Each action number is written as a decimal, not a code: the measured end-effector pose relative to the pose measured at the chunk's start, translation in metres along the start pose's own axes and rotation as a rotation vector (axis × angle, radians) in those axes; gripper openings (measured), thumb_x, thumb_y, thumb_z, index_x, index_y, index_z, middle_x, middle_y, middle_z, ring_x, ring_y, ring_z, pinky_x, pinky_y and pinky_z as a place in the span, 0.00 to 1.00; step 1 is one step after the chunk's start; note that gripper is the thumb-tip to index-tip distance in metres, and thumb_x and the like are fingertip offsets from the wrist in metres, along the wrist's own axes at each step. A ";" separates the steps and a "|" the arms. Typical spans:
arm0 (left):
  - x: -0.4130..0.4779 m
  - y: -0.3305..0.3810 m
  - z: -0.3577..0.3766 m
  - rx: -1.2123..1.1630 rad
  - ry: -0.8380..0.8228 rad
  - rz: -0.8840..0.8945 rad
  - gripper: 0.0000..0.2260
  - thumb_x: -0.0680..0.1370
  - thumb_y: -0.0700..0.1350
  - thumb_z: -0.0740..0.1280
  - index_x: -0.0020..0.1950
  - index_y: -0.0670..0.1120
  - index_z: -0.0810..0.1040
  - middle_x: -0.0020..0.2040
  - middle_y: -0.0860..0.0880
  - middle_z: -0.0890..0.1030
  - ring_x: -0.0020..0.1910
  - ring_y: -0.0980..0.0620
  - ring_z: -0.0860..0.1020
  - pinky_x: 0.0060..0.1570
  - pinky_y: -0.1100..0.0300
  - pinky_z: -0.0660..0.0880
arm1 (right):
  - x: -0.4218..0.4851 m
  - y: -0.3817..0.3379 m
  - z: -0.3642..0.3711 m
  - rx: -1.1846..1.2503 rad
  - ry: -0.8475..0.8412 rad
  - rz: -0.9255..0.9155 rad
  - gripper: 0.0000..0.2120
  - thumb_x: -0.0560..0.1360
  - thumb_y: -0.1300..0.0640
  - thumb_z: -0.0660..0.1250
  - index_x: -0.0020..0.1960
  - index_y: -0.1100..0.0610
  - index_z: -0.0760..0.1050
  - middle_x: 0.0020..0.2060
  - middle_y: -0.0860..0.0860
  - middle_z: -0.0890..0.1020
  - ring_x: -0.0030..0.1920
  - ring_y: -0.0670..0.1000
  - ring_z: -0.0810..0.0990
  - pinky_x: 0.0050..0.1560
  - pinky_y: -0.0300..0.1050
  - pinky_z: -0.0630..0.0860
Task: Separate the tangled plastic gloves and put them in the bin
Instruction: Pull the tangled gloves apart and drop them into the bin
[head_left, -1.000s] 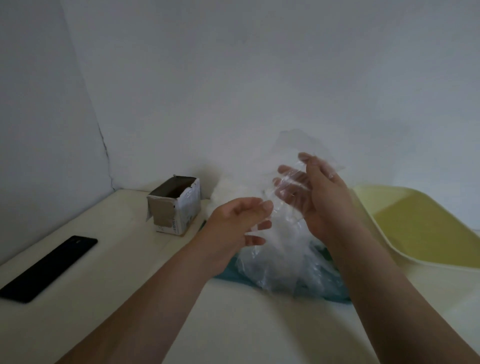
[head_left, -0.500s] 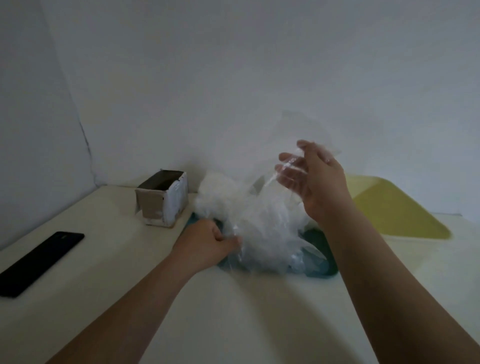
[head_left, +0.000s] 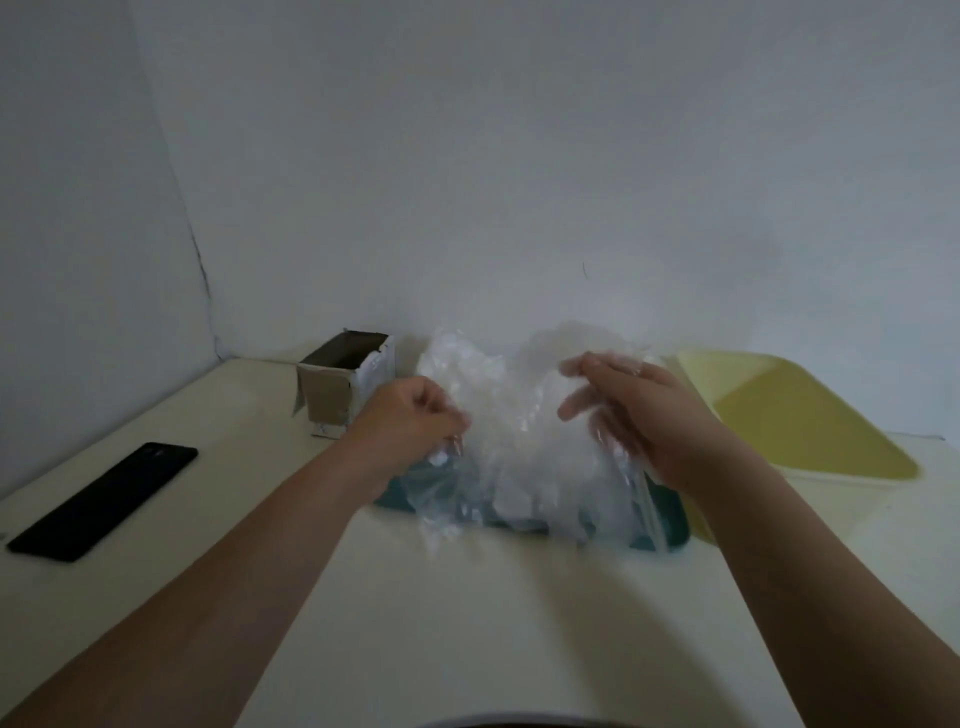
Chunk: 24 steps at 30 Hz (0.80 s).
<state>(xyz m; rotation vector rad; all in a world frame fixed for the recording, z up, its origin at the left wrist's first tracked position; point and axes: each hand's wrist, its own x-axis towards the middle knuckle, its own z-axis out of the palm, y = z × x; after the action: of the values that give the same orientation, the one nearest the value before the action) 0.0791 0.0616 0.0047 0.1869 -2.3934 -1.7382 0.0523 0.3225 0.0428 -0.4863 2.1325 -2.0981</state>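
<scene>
A tangled heap of clear plastic gloves (head_left: 514, 441) lies piled on a teal tray (head_left: 670, 525) at the middle of the table. My left hand (head_left: 410, 421) is closed in a fist on the heap's left side, pinching plastic. My right hand (head_left: 628, 410) rests on the right side of the heap, fingers curled around a clear glove that drapes over it. A shallow yellow-green bin (head_left: 800, 415) sits to the right of the heap with nothing visible inside.
An open cardboard box (head_left: 343, 384) stands left of the heap near the back wall. A black phone (head_left: 104, 499) lies at the table's left edge. Walls close the back and the left side.
My right hand has come down from chest height onto the heap with its glove. My left hand has moved up and closed on the heap's left side.
</scene>
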 end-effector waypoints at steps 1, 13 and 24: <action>-0.001 0.011 -0.007 -0.059 0.013 0.010 0.07 0.76 0.40 0.78 0.45 0.44 0.81 0.37 0.45 0.84 0.35 0.51 0.82 0.37 0.59 0.79 | -0.001 -0.001 -0.001 -0.036 -0.039 -0.005 0.13 0.84 0.53 0.63 0.59 0.62 0.81 0.41 0.63 0.85 0.21 0.49 0.67 0.22 0.39 0.62; -0.009 0.110 -0.045 0.255 -0.424 0.289 0.07 0.78 0.44 0.77 0.54 0.54 0.86 0.45 0.52 0.88 0.36 0.53 0.81 0.39 0.58 0.77 | 0.050 -0.023 0.004 -0.246 0.275 -0.119 0.07 0.81 0.56 0.69 0.52 0.59 0.83 0.39 0.55 0.87 0.36 0.54 0.86 0.37 0.50 0.84; 0.019 0.118 -0.008 0.630 -0.585 0.365 0.17 0.71 0.42 0.83 0.53 0.50 0.78 0.43 0.55 0.85 0.34 0.56 0.82 0.36 0.64 0.78 | 0.051 -0.032 0.011 -0.228 -0.378 0.171 0.23 0.83 0.43 0.63 0.62 0.61 0.82 0.55 0.59 0.86 0.55 0.61 0.85 0.52 0.54 0.79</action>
<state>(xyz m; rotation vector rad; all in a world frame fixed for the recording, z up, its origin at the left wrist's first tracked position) 0.0630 0.0866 0.1206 -0.7321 -3.0524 -0.9148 0.0120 0.2970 0.0817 -0.6391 2.1068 -1.5387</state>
